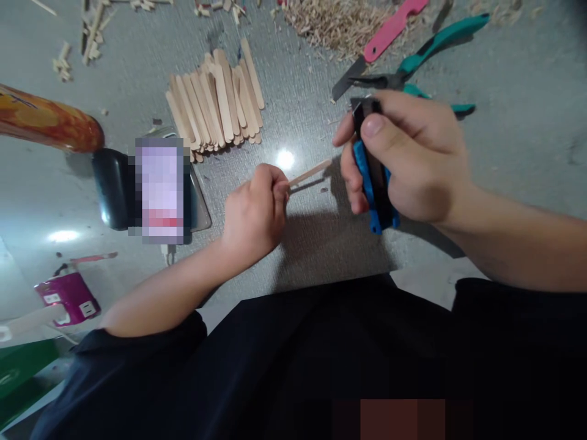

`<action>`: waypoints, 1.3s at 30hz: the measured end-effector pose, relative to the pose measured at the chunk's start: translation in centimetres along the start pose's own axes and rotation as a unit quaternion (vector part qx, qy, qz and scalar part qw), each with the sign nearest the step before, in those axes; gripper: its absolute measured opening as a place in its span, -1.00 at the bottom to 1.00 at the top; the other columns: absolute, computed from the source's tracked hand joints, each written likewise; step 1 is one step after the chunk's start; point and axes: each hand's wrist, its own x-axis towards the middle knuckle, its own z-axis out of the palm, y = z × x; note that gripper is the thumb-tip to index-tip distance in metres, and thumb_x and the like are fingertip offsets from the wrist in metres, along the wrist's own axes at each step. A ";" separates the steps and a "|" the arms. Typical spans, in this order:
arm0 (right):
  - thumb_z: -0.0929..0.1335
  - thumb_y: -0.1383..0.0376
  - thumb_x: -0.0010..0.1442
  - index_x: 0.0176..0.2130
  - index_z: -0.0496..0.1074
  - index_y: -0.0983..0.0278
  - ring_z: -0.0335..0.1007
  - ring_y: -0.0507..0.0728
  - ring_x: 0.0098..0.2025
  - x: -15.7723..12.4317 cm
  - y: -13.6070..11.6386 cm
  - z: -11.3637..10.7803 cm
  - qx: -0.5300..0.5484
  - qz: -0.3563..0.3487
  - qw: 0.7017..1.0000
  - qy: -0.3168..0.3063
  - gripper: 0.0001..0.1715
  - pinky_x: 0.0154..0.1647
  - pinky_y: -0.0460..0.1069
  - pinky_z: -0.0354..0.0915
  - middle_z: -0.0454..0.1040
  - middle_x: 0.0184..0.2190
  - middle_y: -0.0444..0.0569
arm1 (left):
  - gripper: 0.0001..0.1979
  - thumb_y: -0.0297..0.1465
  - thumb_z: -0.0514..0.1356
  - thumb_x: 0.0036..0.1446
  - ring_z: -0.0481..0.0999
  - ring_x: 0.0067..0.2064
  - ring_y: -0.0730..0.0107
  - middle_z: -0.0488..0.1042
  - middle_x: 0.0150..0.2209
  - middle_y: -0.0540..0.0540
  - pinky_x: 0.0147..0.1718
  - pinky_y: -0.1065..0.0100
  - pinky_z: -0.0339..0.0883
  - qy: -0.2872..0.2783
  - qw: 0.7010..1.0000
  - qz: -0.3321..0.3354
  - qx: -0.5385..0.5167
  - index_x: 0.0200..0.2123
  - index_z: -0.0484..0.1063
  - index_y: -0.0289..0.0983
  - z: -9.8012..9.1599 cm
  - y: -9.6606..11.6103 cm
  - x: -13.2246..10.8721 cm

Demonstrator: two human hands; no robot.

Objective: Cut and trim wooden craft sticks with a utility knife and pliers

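My left hand (257,208) is closed in a pinch on a thin wooden craft stick (312,172), whose free end points right, toward my other hand. Just right of it, my right hand (413,159) wraps round a blue and black utility knife (376,177), with the thumb pressed on its upper end. The knife is apart from the stick. Behind my left hand lies a bundle of wooden craft sticks (215,101), side by side and overlapping. My fingers partly hide the knife's upper end.
Teal-handled pliers (422,61) and a pink-handled folding blade (394,30) lie beyond my right hand, near a heap of wood shavings (330,27). At left are a phone with a blurred screen (161,189), a black rounded object (111,189), an orange can (50,119) and a purple socket block (68,297).
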 end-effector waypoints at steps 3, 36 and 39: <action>0.39 0.05 0.66 -0.06 0.53 0.11 0.43 0.11 -0.61 -0.5 1.1 1.0 0.033 0.024 0.997 -0.058 -0.76 -0.60 0.04 0.35 0.48 -0.47 -0.21 | -0.77 -0.20 0.07 0.74 0.48 -0.48 0.38 0.53 -0.45 0.08 -0.39 0.28 0.33 0.003 0.984 -0.065 -0.165 0.02 0.45 -0.14 0.0 -0.1 -0.1; 0.40 0.16 0.67 -0.18 0.39 0.14 0.39 0.03 -0.65 0.0 3.5 2.8 0.003 0.086 0.988 -0.129 -0.71 -0.67 -0.02 0.21 0.48 -0.50 -0.23 | -0.62 0.01 0.24 0.66 0.67 -0.44 0.36 0.71 -0.38 -0.02 -0.40 0.25 0.51 -0.011 0.971 -0.070 -0.227 -0.12 0.60 -0.12 0.6 0.8 -1.0; 0.37 0.18 0.68 -0.18 0.39 0.14 0.39 0.03 -0.66 -0.1 3.6 2.8 0.004 0.090 0.988 -0.127 -0.72 -0.69 -0.02 0.23 0.47 -0.50 -0.22 | -0.59 0.01 0.22 0.68 0.61 -0.49 0.41 0.66 -0.44 0.03 -0.42 0.29 0.43 0.005 0.983 -0.043 -0.177 -0.15 0.57 -0.14 0.4 1.0 -0.9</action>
